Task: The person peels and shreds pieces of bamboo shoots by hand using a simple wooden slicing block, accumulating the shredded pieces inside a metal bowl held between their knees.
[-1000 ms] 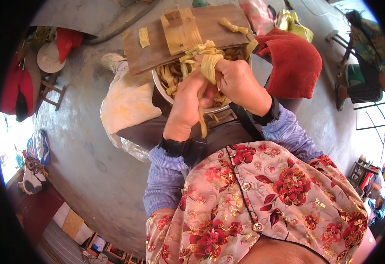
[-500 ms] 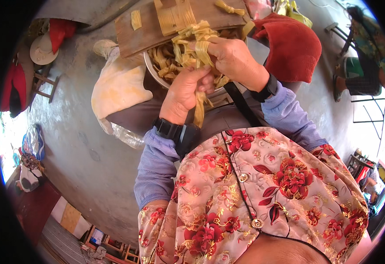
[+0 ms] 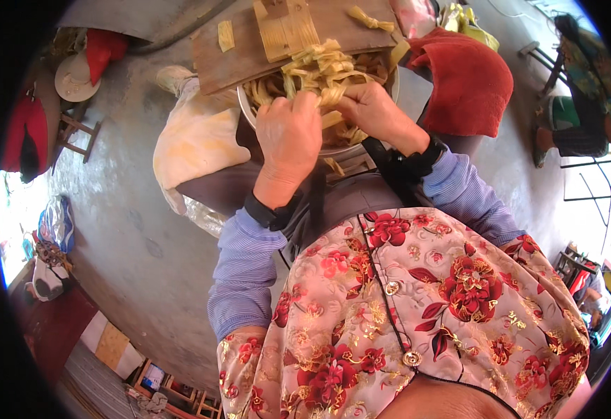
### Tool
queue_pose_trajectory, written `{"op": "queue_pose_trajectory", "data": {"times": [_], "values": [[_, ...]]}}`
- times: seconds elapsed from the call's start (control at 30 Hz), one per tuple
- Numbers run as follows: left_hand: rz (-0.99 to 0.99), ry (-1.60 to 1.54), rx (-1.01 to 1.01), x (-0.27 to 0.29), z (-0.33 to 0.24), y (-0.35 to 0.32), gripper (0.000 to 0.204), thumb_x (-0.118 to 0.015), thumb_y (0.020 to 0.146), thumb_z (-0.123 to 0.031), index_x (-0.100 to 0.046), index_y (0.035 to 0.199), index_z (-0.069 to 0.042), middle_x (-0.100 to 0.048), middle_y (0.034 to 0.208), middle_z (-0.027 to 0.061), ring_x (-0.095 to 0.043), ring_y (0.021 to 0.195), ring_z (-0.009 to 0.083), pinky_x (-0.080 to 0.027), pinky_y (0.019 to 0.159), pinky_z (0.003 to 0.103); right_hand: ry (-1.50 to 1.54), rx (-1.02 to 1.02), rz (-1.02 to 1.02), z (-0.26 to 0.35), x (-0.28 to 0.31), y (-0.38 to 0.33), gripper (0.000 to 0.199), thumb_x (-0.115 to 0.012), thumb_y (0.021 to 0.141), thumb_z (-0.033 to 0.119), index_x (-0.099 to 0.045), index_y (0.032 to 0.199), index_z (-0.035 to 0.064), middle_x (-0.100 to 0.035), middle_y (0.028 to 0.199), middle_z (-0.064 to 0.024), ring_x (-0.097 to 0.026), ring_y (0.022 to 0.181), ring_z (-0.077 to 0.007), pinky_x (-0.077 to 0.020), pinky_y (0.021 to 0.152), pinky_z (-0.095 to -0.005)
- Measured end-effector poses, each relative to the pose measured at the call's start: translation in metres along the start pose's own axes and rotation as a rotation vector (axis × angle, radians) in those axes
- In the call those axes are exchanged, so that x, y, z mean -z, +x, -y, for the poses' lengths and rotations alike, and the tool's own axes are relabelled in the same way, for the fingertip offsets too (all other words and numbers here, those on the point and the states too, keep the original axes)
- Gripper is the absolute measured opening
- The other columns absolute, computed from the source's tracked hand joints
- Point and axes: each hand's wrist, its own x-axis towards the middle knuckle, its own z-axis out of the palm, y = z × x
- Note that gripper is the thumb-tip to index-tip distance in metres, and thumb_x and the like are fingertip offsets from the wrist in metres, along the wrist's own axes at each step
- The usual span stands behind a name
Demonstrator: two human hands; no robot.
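Observation:
My left hand (image 3: 290,136) is closed, its thumb and fingers pinched on a yellow flat strip (image 3: 332,95). On the other end of this looped strip, my right hand (image 3: 381,115) pinches with thumb and forefinger. Both hands hover over the near side of a white-rimmed basin (image 3: 243,106) between my knees. Inside it lie many yellow knotted strips (image 3: 325,59), heaped at the far side. A wooden board (image 3: 211,66) rests across the basin's far edge, bearing a ribbed yellow sheet (image 3: 281,35), a small cut piece (image 3: 226,36) and a loose strip (image 3: 370,18).
A cream cloth (image 3: 197,153) covers my left knee and a red cloth (image 3: 469,80) my right. Another person (image 3: 588,77) is at the far right, near a dark metal frame (image 3: 588,178). A wooden stool (image 3: 78,133) stands at left.
My left hand has rolled over so its back faces up, and its fingers moved up to the strip. The strip end that hung below it is no longer seen there. My right hand has lowered slightly.

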Motion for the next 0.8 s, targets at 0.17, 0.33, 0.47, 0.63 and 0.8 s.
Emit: {"op": "queue_pose_trajectory", "data": {"times": [0.17,0.33,0.47,0.63,0.8], "values": [[-0.311,-0.336,-0.051,-0.023,0.004,-0.015,0.026,-0.059,0.075,-0.001,-0.061,0.101,-0.004,-0.063,0.097,0.0091,-0.055,0.098,0.0266,-0.042,0.086,0.038,0.655,-0.227,0.207,-0.009,-0.014,-0.008,0.029,-0.051,0.091,0.026,-0.063,0.099,0.0017,-0.065,0.092,-0.0056,-0.061,0.082,-0.0153,-0.0498,0.069,-0.0299],[0.042,-1.574,0.433,-0.033,0.005,-0.028,0.036,-0.047,0.088,0.005,-0.052,0.123,0.0,-0.042,0.139,0.0061,-0.045,0.12,0.0169,-0.036,0.101,0.03,1.273,-0.265,0.473,-0.011,-0.015,-0.016,0.028,-0.05,0.09,0.018,-0.049,0.114,0.0049,-0.055,0.115,-0.0076,-0.054,0.104,-0.0197,-0.0446,0.086,-0.0378],[0.249,-1.821,0.592,-0.016,0.009,-0.021,0.033,-0.052,0.089,-0.005,-0.053,0.121,0.0,-0.037,0.142,0.01,-0.042,0.122,0.0162,-0.034,0.101,0.029,1.401,-0.318,0.367,-0.012,-0.021,-0.022,0.026,-0.055,0.088,0.016,-0.053,0.112,0.0049,-0.058,0.108,-0.0053,-0.057,0.096,-0.0167,-0.0465,0.08,-0.0334],[0.06,-1.023,0.223,-0.018,0.011,-0.018,0.023,-0.056,0.087,-0.006,-0.058,0.109,0.001,-0.051,0.12,0.0089,-0.048,0.111,0.0167,-0.038,0.093,0.027,0.798,-0.184,0.079,-0.009,-0.02,-0.01,0.018,-0.063,0.086,0.019,-0.067,0.09,0.0021,-0.06,0.076,0.002,-0.054,0.065,-0.0062,-0.0446,0.06,-0.0211],[-0.102,-0.973,0.275,-0.008,-0.019,-0.007,0.021,-0.056,0.086,0.001,-0.057,0.107,0.001,-0.057,0.099,0.006,-0.055,0.085,0.0113,-0.047,0.075,0.024,0.264,0.348,-0.178,-0.007,-0.015,-0.004,0.018,-0.058,0.088,0.015,-0.066,0.091,-0.0009,-0.058,0.065,0.002,-0.049,0.054,-0.008,-0.0418,0.05,-0.0254]]}}
